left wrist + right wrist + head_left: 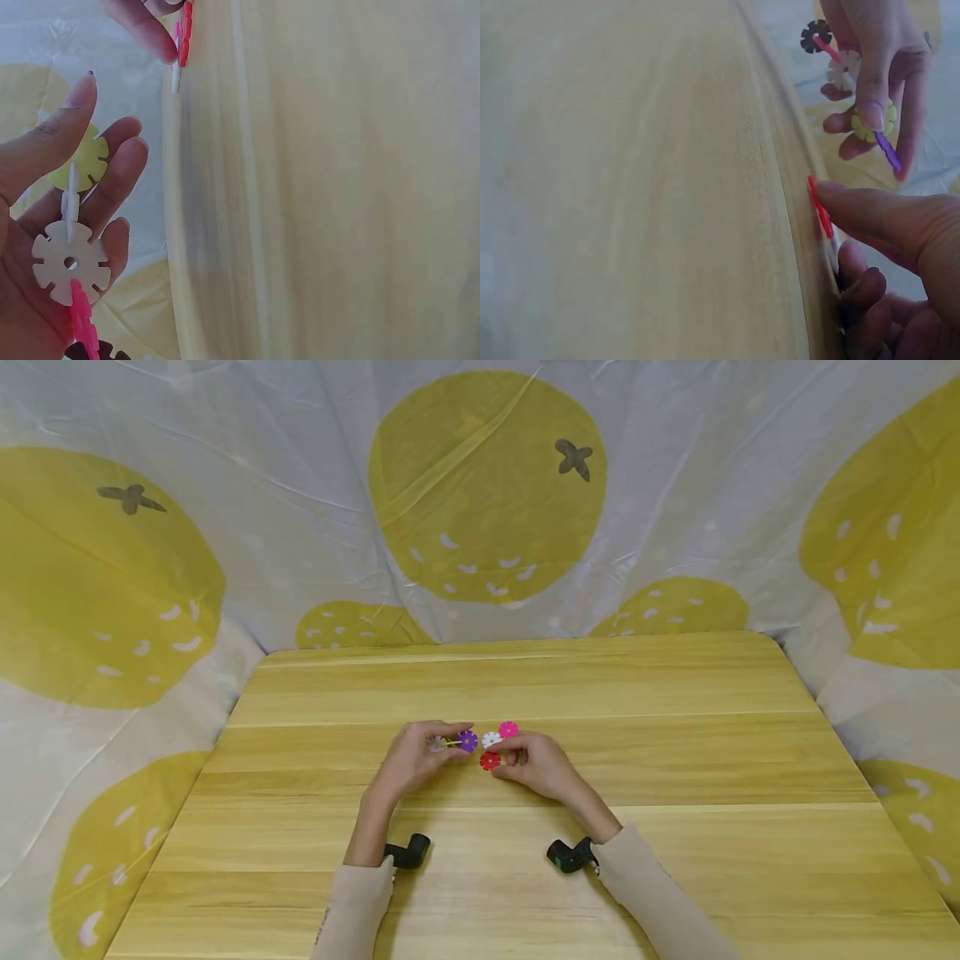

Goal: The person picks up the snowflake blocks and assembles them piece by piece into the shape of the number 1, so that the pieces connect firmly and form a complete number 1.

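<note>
My left hand [414, 758] holds a chain of small notched plastic discs. At its tip a purple disc [468, 741] sits between thumb and fingers. Behind it come a yellow disc [91, 161], a white disc seen edge-on, another white disc [52, 259] and a pink disc [82, 319], then a black disc [808, 43]. My right hand [546, 768] pinches a smaller piece with a red disc [490, 762], a white disc [489, 739] and a bright pink disc [508, 728]. A narrow gap separates the two pieces; the right fingers partly cover theirs.
Both hands are above a wooden table [600, 693] with rounded far corners. A pale cloth [300, 485] with large yellow fruit prints hangs behind and beside it. Black wrist cameras, such as the left one [409, 853], jut inward from both wrists.
</note>
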Action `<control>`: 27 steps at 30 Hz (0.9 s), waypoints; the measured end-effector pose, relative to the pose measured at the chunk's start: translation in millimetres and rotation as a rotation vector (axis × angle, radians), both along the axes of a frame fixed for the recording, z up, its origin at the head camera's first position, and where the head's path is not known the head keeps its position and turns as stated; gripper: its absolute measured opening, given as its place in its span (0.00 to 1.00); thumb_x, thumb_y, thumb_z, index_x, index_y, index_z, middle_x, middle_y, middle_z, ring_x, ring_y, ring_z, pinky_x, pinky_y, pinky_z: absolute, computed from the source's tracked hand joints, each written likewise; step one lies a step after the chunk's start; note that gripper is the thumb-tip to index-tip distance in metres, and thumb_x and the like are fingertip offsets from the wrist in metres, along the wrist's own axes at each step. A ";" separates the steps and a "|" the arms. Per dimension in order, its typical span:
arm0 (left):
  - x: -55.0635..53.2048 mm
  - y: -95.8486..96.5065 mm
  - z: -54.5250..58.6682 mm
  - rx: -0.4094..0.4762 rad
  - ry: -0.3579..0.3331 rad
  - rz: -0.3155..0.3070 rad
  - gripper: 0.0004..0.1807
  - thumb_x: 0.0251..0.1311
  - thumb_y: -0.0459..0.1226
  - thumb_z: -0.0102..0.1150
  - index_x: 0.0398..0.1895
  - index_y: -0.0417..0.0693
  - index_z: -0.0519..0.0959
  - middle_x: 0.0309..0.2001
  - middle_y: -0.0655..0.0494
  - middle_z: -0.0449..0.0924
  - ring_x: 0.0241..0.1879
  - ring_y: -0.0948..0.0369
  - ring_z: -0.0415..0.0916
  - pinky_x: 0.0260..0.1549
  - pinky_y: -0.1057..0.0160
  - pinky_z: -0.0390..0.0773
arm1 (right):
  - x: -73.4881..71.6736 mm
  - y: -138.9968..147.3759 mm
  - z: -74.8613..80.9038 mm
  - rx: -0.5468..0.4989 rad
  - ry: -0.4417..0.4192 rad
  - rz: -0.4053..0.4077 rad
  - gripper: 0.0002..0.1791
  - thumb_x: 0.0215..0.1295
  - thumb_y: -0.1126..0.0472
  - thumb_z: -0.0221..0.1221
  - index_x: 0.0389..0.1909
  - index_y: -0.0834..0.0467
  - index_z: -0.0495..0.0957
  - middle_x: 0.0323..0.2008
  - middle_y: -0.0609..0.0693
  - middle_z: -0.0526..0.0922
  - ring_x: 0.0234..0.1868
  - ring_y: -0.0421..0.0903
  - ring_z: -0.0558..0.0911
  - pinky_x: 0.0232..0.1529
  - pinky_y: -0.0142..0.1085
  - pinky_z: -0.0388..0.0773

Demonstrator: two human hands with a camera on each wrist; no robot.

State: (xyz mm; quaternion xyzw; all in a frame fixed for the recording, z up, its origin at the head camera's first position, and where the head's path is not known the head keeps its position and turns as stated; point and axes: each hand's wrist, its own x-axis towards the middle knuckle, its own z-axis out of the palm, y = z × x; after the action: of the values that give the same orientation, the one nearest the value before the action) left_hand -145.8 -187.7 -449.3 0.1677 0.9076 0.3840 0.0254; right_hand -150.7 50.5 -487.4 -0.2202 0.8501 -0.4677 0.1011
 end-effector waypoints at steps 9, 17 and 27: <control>-0.7 -0.6 -1.0 -0.001 0.000 -0.005 0.21 0.58 0.38 0.75 0.56 0.49 0.87 0.53 0.52 0.89 0.52 0.54 0.86 0.47 0.57 0.84 | 1.7 0.2 0.8 0.033 0.003 -0.005 0.11 0.58 0.60 0.76 0.42 0.54 0.89 0.27 0.45 0.79 0.25 0.37 0.73 0.29 0.28 0.69; 0.0 2.8 -1.4 0.018 -0.038 -0.019 0.21 0.60 0.38 0.74 0.57 0.48 0.87 0.54 0.51 0.89 0.56 0.54 0.85 0.54 0.49 0.84 | 2.2 5.5 2.8 0.018 -0.024 0.025 0.11 0.58 0.61 0.76 0.41 0.55 0.87 0.30 0.46 0.81 0.27 0.38 0.74 0.31 0.28 0.71; 0.6 6.0 0.1 0.057 -0.075 -0.045 0.20 0.62 0.38 0.72 0.58 0.47 0.86 0.55 0.51 0.88 0.57 0.54 0.85 0.55 0.51 0.83 | -0.6 8.6 1.9 -0.079 -0.100 0.043 0.09 0.64 0.67 0.70 0.43 0.60 0.82 0.35 0.53 0.83 0.31 0.40 0.79 0.34 0.28 0.77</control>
State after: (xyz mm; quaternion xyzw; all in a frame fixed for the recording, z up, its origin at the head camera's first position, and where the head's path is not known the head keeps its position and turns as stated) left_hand -145.3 -181.8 -449.2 0.1742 0.8908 0.4150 0.0633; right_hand -151.3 59.1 -485.5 -0.2186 0.8200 -0.5089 0.1445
